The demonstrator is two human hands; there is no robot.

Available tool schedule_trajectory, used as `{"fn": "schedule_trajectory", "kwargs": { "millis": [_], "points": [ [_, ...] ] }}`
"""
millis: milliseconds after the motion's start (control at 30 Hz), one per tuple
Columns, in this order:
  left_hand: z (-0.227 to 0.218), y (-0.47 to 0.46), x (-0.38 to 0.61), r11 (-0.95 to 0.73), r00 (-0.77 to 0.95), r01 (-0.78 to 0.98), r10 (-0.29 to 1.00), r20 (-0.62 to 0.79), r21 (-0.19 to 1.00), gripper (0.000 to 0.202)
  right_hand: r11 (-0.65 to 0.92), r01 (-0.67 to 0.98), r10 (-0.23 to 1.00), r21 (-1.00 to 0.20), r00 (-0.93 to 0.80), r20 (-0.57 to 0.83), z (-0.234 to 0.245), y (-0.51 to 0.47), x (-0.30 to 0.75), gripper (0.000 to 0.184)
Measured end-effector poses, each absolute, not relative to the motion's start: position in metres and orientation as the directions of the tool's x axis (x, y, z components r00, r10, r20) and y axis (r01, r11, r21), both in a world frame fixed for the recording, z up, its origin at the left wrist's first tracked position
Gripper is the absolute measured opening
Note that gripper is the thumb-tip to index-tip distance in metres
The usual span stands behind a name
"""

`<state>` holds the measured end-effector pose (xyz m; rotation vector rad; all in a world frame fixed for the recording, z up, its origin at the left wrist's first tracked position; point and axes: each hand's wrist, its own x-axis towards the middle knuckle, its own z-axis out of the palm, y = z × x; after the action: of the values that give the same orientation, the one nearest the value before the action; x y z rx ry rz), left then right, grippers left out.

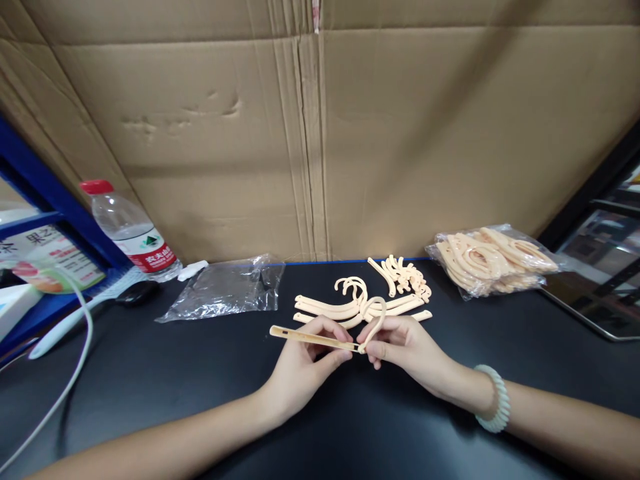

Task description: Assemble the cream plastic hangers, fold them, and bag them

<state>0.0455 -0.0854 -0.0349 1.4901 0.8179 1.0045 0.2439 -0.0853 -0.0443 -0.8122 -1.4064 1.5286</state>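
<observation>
My left hand [305, 360] pinches a long peach plastic hanger arm [300, 335] that points left. My right hand [400, 343] grips a curved peach hook piece [377, 312] whose lower end meets the arm's right end between my two hands. Both hands hover over the black table [150, 393], close together. Just behind them lie a few assembled peach hangers [340, 307]. Several loose hook pieces [405, 275] are piled farther back.
A clear bag of peach hanger parts [493, 260] lies at the back right. An empty clear plastic bag [225, 287] sits at the back left, beside a water bottle [131, 230] with a red cap. A white cable [75, 333] curves along the left. A cardboard wall [320, 133] stands behind.
</observation>
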Motion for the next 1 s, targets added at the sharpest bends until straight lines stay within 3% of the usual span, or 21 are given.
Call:
{"fn": "schedule_trajectory", "kwargs": {
  "millis": [433,1000],
  "points": [
    [-0.0327,-0.0857,0.0441,-0.170,0.367,0.006,0.917,0.155,0.985,0.017,-0.012,-0.146,0.889,-0.989,-0.454,0.056,-0.0385,-0.0866,0.2423,0.023],
    [-0.0348,-0.0856,0.0442,-0.071,0.395,-0.092,0.913,0.102,0.993,0.021,0.035,-0.125,0.891,-0.992,-0.445,0.088,-0.0405,-0.0870,0.2404,0.021]
  ]
}}
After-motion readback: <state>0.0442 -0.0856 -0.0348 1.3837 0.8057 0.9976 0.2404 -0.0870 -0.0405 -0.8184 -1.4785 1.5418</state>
